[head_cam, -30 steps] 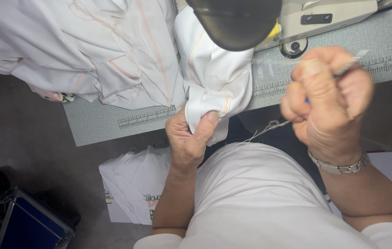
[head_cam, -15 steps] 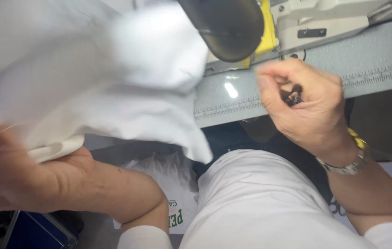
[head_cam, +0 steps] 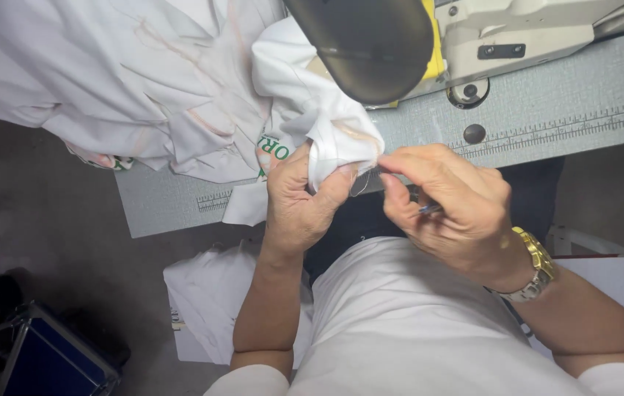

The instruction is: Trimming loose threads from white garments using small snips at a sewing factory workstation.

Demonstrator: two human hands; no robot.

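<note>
Cloth (head_cam: 326, 139) back down on table (head_cam: 546, 110); L hand (head_cam: 301, 198) pinching its fold, R hand (head_cam: 447, 202) now close, fingers gripping small tool (head_cam: 431, 209).

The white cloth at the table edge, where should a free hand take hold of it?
Probably the loose flap hanging off the table edge, pinched from below-left. It dangles free, while the left hand already bunches the cloth above it.
</note>
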